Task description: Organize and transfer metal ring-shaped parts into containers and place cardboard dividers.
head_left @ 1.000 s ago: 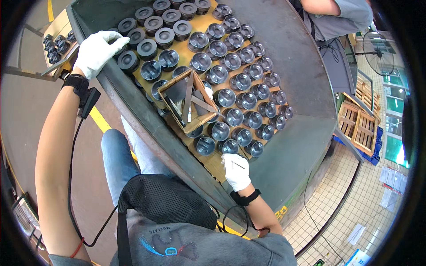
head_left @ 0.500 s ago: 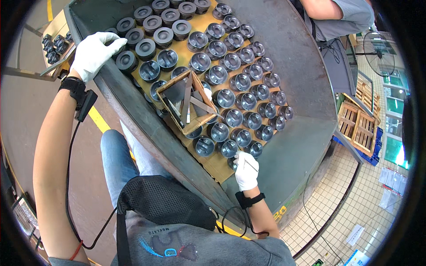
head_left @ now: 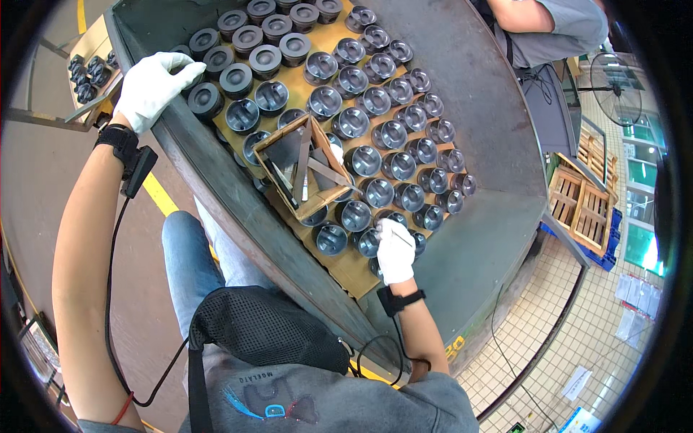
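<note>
Lower centre, the gloved right hand [head_left: 395,250] rests on a metal cup [head_left: 373,242], fingers curled around a thin pin. Upper left, the left hand [head_left: 150,87] grips the table [head_left: 216,195] edge.

gloves [head_left: 151,83] – white | pistons [head_left: 375,191] – dark grey | board [head_left: 346,267] – tan | jeans [head_left: 184,260] – blue

Two gloved hands [head_left: 395,250], one wooden box [head_left: 303,166], roughly forty pistons [head_left: 364,160], two pallets [head_left: 581,206]

One camera only, worn on the head, looks steeply down from close above at the counter [head_left: 462,108] and the person's own lap.
</note>
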### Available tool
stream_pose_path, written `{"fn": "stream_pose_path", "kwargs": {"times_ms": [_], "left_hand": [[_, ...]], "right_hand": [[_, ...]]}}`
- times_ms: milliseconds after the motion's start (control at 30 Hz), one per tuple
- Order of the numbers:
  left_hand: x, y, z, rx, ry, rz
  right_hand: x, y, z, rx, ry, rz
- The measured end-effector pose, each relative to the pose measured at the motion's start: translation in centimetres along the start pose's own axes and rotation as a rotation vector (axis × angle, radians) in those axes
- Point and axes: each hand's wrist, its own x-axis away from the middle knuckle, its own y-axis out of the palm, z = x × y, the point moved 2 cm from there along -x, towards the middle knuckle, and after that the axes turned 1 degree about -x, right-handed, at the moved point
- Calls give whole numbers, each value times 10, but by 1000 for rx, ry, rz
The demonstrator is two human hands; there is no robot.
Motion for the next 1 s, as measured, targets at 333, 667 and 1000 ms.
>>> {"fn": "stream_pose_path", "kwargs": {"times_ms": [333,667,1000], "left_hand": [[1,1,-2,-11,14,16],[-7,6,3,4,27,-20],[-8,9,3,46,-22,18]], "right_hand": [[-26,-15,-11,460,-207,88],[-44,-35,46,231,205,183],[-104,-34,70,510,7,108]]}}
